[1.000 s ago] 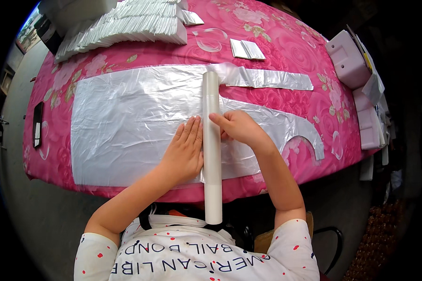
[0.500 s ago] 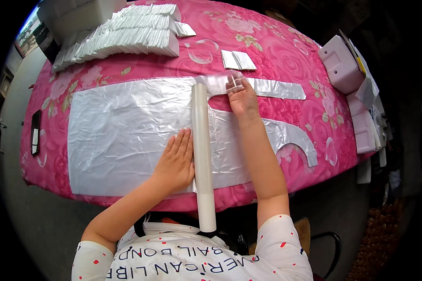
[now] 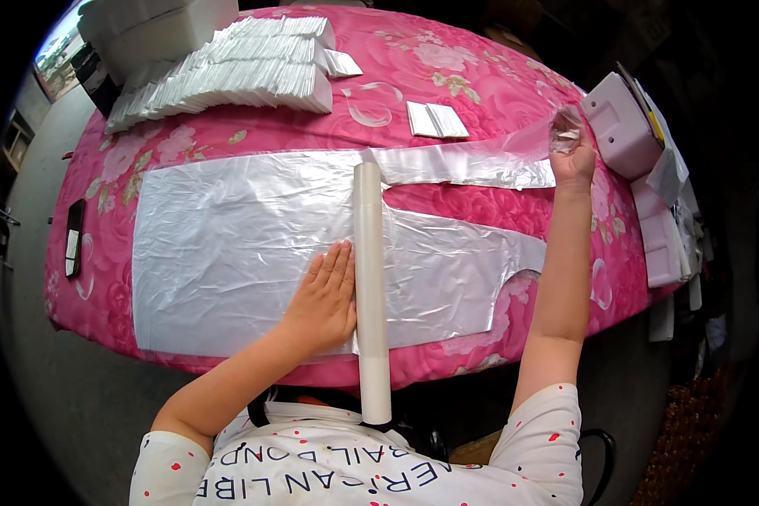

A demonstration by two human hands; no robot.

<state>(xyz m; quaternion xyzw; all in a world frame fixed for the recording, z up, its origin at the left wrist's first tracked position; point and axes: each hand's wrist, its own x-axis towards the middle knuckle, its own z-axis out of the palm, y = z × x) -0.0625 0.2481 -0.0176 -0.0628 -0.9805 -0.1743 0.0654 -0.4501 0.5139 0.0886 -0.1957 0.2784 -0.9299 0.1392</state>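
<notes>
Through the head camera I see my left hand (image 3: 325,295) lying flat, fingers spread and gripping nothing, pressing the clear plastic sheet (image 3: 236,253) against the pink flowered tabletop (image 3: 481,84) just beside the white tube (image 3: 369,278), which lies across the sheet and sticks out past the near edge toward my chest. My right hand (image 3: 572,152) is up at the far right with its fingers pinched shut on the end of the sheet's upper strap (image 3: 464,164). That is the change: a second ago this hand sat close by the tube opposite the left one, half a second ago it had slid up to the tube's top end, and now it is stretched well away with the strap drawn out straight and lifted slightly off the cloth. I judge this means the strap is being pulled taut and flattened while the left hand pins the body of the sheet so it cannot shift. Counting: one tube, one cut sheet with two straps, the lower strap (image 3: 514,253) lying loose near my right forearm; one long stack of folded white pieces (image 3: 228,76) at the far left; two small folded white pieces (image 3: 437,120) side by side near the middle; one dark phone (image 3: 73,239) at the left edge; a pale box-shaped device (image 3: 620,122) at the right edge
</notes>
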